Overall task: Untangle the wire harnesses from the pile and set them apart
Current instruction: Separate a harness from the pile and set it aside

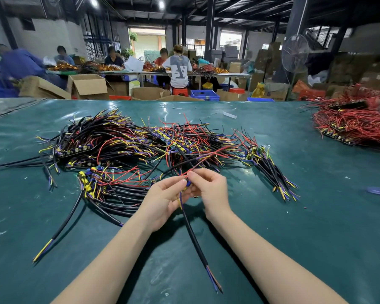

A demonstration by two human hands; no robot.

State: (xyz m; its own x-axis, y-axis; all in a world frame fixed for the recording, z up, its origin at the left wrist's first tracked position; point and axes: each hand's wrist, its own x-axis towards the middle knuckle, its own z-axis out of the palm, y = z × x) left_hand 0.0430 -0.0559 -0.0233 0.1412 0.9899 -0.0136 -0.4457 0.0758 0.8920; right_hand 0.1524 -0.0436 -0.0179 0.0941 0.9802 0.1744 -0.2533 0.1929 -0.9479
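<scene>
Nearest me, one harness cable [193, 235] is pinched by my left hand [162, 200] and right hand [211, 189]; the pile [127, 143] is mostly left, I judge.

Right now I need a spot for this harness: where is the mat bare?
Bare mat right of the right hand, between the fanned black bundle and the red wire pile. Near-left corner too. The central pile is crowded.

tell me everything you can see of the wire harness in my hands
The harness is a black sheathed cable whose near end splits into blue and reddish cores, pointing toward the camera. At its far end blue and yellow wires emerge, where the left hand and right hand pinch it above the green table. A thin red wire runs from there into the pile.
</scene>
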